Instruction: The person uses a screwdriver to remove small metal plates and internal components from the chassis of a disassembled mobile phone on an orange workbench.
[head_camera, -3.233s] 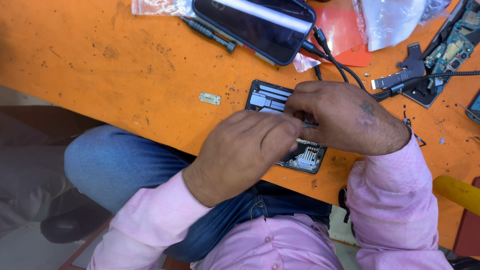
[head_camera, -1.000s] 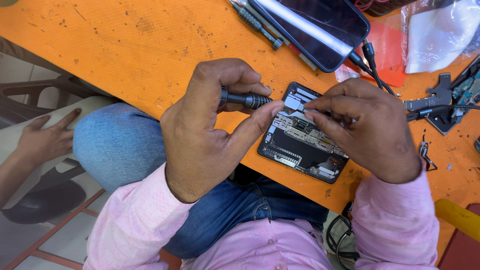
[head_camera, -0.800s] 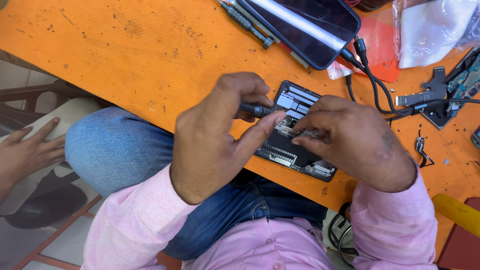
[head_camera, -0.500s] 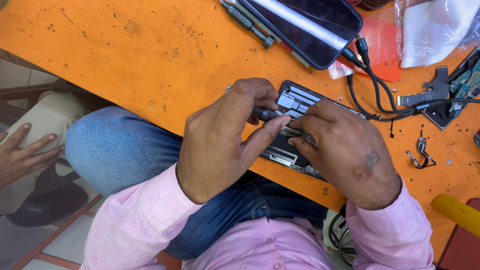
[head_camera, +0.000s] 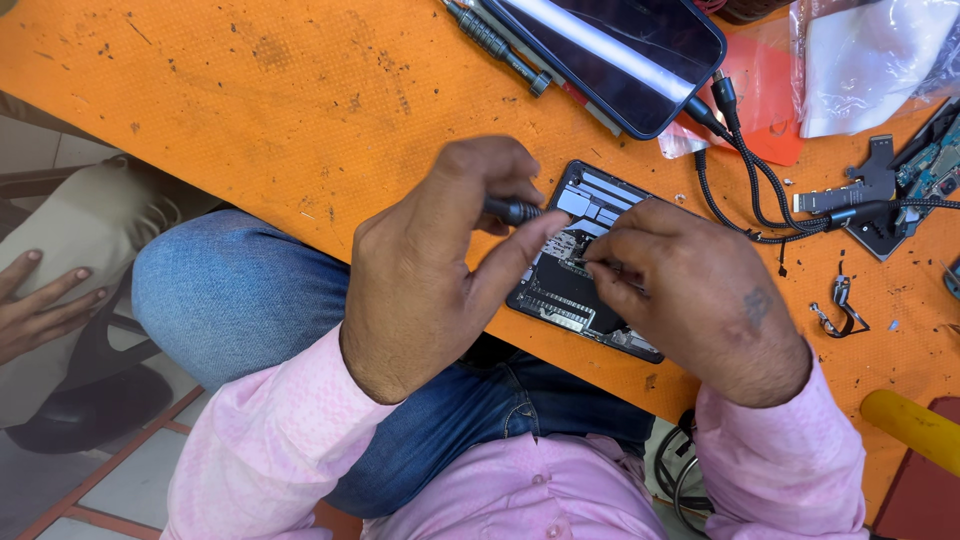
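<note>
Head view, single moment. Opened phone (head_camera: 585, 265) lies back-off at the near edge of the orange table (head_camera: 250, 120), long axis running from upper left to lower right, circuit side up.

Left hand (head_camera: 430, 270) is closed around a dark screwdriver (head_camera: 512, 210); the handle shows between thumb and forefinger, shaft pointing right toward the phone's upper end. The tip is hidden behind the fingers, so contact with the board cannot be confirmed.

Right hand (head_camera: 690, 295) rests over the phone's lower right part, fingertips pinched on what looks like a thin metal tool (head_camera: 592, 263), possibly tweezers; too small to be sure.

Key relation: the phone lies directly between the two hands, the left coming in from the left along the short side, the right from the opposite side. Both are about equally near.

Beyond: a second phone (head_camera: 610, 55) with dark screen, a braided cable (head_camera: 745, 165), loose boards at the right edge. Another person's hand (head_camera: 40, 305) lies at far left, uninvolved.
</note>
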